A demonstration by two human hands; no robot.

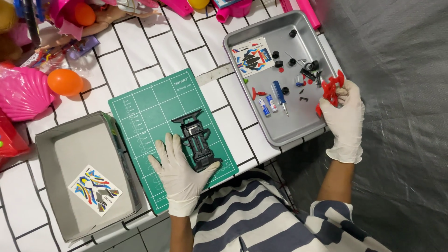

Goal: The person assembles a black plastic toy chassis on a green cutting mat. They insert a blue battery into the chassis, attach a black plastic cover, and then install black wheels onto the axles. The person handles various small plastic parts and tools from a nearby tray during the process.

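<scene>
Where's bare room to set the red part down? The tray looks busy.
Free: the near-left corner of the grey metal tray, below the blue-handled screwdriver; also the green cutting mat above the black plastic chassis. Crowded: the tray's far-right, around the red plastic part.

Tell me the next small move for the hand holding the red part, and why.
Probably carry the red plastic part from over the metal tray to the black chassis. The right hand grips it, while the left hand steadies the chassis on the green cutting mat.
</scene>
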